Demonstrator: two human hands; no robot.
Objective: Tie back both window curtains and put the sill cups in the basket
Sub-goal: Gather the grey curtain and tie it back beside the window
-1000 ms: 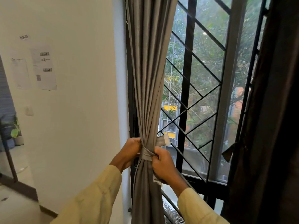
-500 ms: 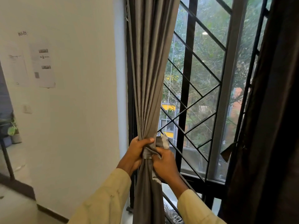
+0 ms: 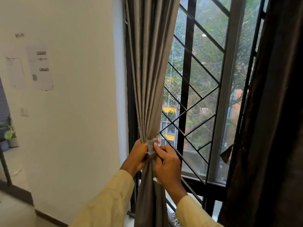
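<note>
Fingers of the left hand (image 3: 139, 154) clamp the gathered grey pleated curtain (image 3: 150, 79), bunching it, while the right hand (image 3: 168, 164) pinches the pale fabric tie-back (image 3: 151, 146) to fasten it

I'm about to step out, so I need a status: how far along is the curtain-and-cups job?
Done: the grey curtain is gathered with a pale tie band round it. In hand: the left hand grips the bundle while the right hand pinches the band, fastening apparently unfinished. Left: the dark curtain hangs with no band visible; cups and basket are out of view.
</note>
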